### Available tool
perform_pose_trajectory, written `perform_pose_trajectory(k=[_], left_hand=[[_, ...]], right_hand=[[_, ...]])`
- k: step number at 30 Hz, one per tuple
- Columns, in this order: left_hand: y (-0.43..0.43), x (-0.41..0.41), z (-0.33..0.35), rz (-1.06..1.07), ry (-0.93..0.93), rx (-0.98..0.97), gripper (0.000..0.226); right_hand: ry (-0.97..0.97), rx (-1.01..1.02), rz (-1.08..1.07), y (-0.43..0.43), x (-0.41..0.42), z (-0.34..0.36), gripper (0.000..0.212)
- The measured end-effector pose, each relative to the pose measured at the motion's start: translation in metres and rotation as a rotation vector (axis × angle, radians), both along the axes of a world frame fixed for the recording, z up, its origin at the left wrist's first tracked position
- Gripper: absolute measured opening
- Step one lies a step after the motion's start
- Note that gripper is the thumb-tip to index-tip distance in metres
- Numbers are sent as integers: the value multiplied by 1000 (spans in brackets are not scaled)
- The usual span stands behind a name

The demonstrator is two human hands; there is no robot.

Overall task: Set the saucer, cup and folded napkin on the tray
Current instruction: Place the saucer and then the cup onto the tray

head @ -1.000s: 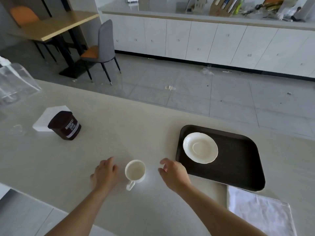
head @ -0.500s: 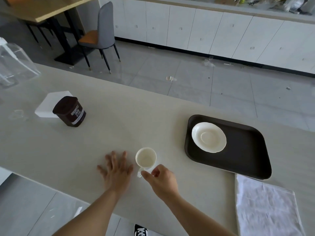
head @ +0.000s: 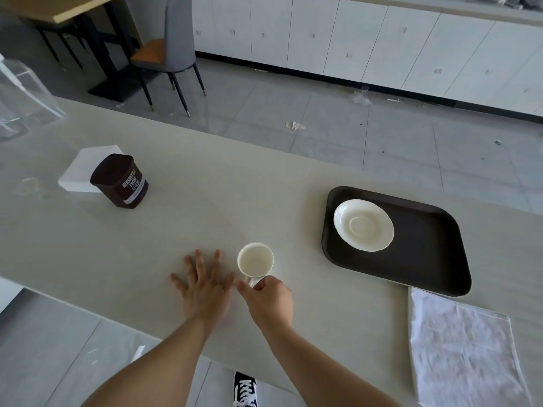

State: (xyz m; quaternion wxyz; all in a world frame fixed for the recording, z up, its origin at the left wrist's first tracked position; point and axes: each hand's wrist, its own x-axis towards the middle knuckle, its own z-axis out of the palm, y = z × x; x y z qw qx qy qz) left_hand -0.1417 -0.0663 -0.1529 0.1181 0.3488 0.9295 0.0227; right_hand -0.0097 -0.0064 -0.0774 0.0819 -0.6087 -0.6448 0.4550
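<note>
1. "HERSHEY'S" stands in white capitals on the side of the dark brown cocoa tub, running slantwise.
2. "COCOA" stands just below it on the same tub; a third, smaller line under that is too blurred to read.
3. The pale band at the tub's foot carries small print, not legible.
4. No other lettering can be read.

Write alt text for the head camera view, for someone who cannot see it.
A person's right hand pinches the handle of an empty white cup on a pale counter, while the left hand lies flat beside it. To the right, a white saucer sits on a dark tray; a white napkin lies on the counter nearby.
</note>
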Motion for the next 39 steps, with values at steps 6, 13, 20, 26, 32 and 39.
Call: perform_pose_trajectory(k=[6,13,20,26,32,39], left_hand=[[-1,1,1,-10,5,31,71],[8,6,11,20,-12,31,68],[41,32,17,-51,-38,88,65],[72,66,15,-134,-23,116,64],[105,88,14,-29,-54,122,62],[105,91,1,-10,-19,178,61]], right_hand=[[65,19,-29,4,3,2,34],[30,150,14,27,24,9,21],[80,251,-26,46,65,16,21],[116,342,-183,76,119,29,22],[67,376,-365,107,179,32,25],[92,313,-567,135,225,27,26]])
